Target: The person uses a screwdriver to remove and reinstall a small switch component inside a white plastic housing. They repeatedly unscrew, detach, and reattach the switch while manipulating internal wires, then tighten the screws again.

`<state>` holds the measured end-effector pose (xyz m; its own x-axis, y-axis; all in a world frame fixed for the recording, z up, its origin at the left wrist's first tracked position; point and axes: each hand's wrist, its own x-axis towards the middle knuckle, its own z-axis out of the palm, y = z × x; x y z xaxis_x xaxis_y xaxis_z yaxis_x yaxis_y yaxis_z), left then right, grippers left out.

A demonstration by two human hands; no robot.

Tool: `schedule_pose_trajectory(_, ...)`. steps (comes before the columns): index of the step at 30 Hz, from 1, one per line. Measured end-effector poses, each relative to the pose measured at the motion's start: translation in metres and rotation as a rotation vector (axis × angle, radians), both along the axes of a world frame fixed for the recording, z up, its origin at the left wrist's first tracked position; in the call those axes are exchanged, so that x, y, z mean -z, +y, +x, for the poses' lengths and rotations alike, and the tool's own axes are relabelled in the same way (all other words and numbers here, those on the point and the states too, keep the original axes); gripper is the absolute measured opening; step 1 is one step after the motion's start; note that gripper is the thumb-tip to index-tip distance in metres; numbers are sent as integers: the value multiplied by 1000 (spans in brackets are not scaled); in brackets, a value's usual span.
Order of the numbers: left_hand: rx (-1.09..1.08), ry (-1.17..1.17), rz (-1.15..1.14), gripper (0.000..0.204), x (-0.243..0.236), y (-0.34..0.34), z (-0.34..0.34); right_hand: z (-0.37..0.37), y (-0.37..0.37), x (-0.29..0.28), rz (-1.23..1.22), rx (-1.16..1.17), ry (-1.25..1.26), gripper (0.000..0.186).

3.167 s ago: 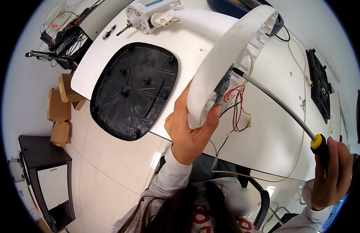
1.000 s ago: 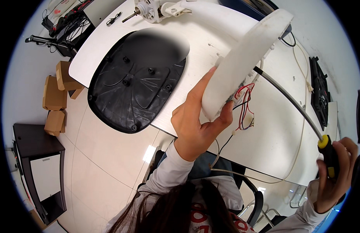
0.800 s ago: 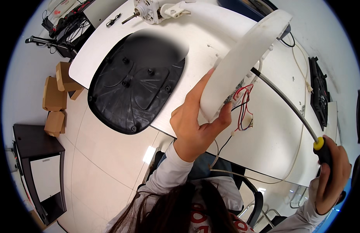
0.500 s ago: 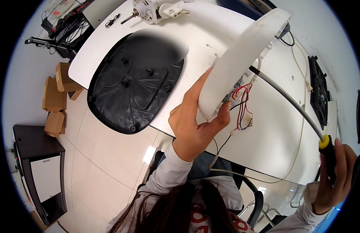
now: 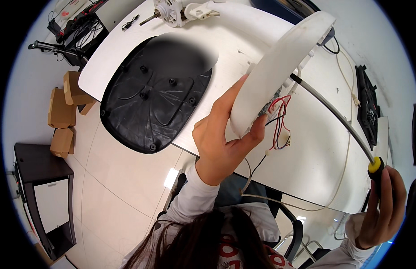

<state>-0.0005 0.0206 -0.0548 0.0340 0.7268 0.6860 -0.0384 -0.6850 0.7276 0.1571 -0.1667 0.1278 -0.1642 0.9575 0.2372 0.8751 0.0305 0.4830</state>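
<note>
Above the table my left hand [image 5: 223, 139] grips the lower end of a curved white plastic housing [image 5: 273, 74], tilted on edge, thumb on its open side. Red and black wires [image 5: 282, 116] and part of a circuit board hang out of that side. At the far right my right hand [image 5: 383, 208] is closed round the black-and-yellow handle of a long screwdriver [image 5: 336, 116]. Its dark tip reaches the housing's open side; whether it sits on a screw is hidden. To the left lies a black oval plastic base [image 5: 147, 107], inside face up, partly blurred.
On the white table [image 5: 315, 166] a white motor with a shaft [image 5: 170, 13] lies at the back, near a short black cable [image 5: 130, 22]. A pale cord [image 5: 302, 208] loops over the front edge. A black frame-like part [image 5: 368, 107] stands at right; cardboard boxes [image 5: 62, 107] sit left.
The fingers of my right hand have shifted on the screwdriver handle, and the hand has moved slightly left. The housing in my left hand has barely moved.
</note>
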Motion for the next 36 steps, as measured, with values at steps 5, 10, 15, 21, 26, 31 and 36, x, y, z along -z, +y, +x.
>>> schedule_pose_trajectory(5,44,-27,-32,54,1,1,0,-7,10,3,77,-92,-90,39)
schedule_pose_trajectory(10,47,-10,-4,54,-1,2,0,-9,10,0,-92,229,198,49)
schedule_pose_trajectory(15,53,-17,-16,53,-1,2,-1,-10,22,-5,-222,491,575,51)
schedule_pose_trajectory(21,28,-35,-14,53,0,0,0,2,12,6,28,103,-140,36)
schedule_pose_trajectory(26,24,-34,-4,53,-2,0,0,4,11,9,123,-1,-121,39)
schedule_pose_trajectory(31,45,-39,-56,54,-2,-1,0,2,10,13,152,32,-49,35)
schedule_pose_trajectory(36,43,-34,-26,54,-1,0,-2,0,14,17,145,140,106,49)
